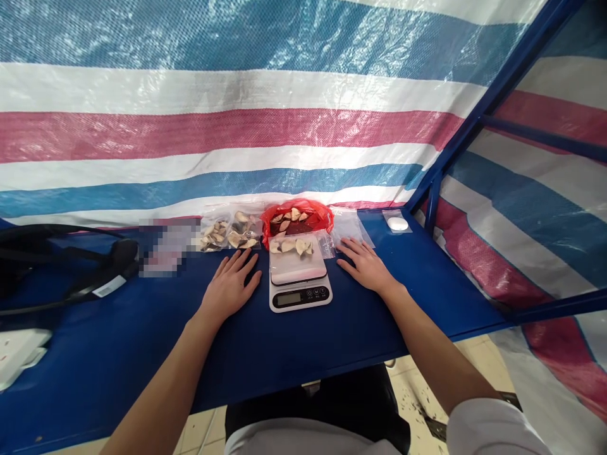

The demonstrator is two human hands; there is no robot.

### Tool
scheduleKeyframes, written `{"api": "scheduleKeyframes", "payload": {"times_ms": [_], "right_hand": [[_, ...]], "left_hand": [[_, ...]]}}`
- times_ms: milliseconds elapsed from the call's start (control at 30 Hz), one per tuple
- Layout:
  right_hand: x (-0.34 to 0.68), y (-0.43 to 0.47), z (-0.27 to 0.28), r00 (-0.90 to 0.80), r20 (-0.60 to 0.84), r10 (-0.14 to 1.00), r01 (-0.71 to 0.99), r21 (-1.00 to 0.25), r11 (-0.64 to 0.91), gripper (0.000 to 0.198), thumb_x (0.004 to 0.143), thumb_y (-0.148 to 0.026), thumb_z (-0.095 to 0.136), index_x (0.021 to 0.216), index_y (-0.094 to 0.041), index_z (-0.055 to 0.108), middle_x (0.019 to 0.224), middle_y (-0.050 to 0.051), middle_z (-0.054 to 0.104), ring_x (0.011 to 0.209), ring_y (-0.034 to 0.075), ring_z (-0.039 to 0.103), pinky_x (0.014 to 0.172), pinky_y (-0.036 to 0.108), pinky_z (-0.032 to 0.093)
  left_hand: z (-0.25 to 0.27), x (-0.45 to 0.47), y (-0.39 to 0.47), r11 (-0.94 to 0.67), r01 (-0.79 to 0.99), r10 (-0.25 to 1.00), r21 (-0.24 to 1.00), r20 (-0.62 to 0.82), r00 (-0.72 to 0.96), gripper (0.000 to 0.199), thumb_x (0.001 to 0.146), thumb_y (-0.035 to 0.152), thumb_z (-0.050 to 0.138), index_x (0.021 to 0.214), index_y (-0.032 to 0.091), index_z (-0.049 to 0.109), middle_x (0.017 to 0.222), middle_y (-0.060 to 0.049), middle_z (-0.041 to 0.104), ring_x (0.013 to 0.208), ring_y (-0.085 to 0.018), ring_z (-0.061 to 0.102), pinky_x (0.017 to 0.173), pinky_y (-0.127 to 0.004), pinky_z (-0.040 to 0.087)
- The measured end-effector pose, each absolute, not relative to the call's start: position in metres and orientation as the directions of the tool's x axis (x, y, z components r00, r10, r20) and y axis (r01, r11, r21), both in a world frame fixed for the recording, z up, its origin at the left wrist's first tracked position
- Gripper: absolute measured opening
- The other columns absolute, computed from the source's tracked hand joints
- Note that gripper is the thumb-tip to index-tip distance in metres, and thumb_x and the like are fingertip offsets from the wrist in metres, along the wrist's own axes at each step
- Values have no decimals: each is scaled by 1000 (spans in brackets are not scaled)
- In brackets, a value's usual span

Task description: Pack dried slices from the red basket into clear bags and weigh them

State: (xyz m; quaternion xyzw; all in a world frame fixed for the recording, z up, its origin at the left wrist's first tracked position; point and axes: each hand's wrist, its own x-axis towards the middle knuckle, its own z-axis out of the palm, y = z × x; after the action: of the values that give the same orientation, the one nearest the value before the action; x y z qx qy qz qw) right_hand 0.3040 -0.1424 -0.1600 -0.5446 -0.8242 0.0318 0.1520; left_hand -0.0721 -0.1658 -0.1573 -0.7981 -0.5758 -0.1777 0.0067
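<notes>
My left hand [233,282] lies flat on the blue table, fingers spread, left of a white digital kitchen scale [300,278]. On the scale's platform rests a clear plastic bag [298,248] with several pale dried slices inside. To the right of the scale, my right hand [366,264] is also flat with its fingers apart, the fingertips by some empty clear zip bags [348,222]. Behind the scale an open red plastic bag [321,218] holds more dried slices [294,215]. Two filled zip bags, one at the left [214,235] and one beside it [245,230], lie beyond my left hand.
A small white case [397,224] sits on a clear bag at the back right. Black straps or cables [124,262] and a white power socket [21,354] are at the left. Striped sheeting [227,136] hangs behind; a blue metal frame [443,158] stands at the right.
</notes>
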Motion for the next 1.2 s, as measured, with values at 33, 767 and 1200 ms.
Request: {"api": "scheduleKeyframes", "payload": {"times_ms": [33, 767, 1200], "right_hand": [[304, -142, -160, -361, 215, 907, 888, -217, 405, 51, 106, -48, 40, 148, -25, 57, 161, 7, 47, 152, 31, 39, 126, 55, 31], [304, -144, -151, -360, 267, 894, 874, -237, 424, 47, 104, -47, 47, 142, -26, 62, 157, 8, 52, 149, 33, 43, 124, 53, 36], [258, -127, -129, -42, 190, 981, 63, -979, 192, 47, 74, -51, 85, 109, -20, 80, 114, 7, 80, 112, 30, 74, 107, 45, 56]], "left_hand": [[-157, -72, -166, -337, 921, 917, 196, 290, 274, 60, 100, 50, 38, 144, 16, 61, 157, -15, 49, 148, -38, 43, 122, -60, 33], [-149, -68, -167, -372, 889, 885, 266, 391, 253, 49, 98, 47, 47, 132, 20, 69, 145, -16, 62, 138, -37, 56, 118, -59, 41], [-110, -26, -148, -607, 665, 767, 436, 540, 346, 43, 102, 44, 51, 133, 21, 68, 138, -13, 66, 129, -27, 62, 115, -44, 48]]}}
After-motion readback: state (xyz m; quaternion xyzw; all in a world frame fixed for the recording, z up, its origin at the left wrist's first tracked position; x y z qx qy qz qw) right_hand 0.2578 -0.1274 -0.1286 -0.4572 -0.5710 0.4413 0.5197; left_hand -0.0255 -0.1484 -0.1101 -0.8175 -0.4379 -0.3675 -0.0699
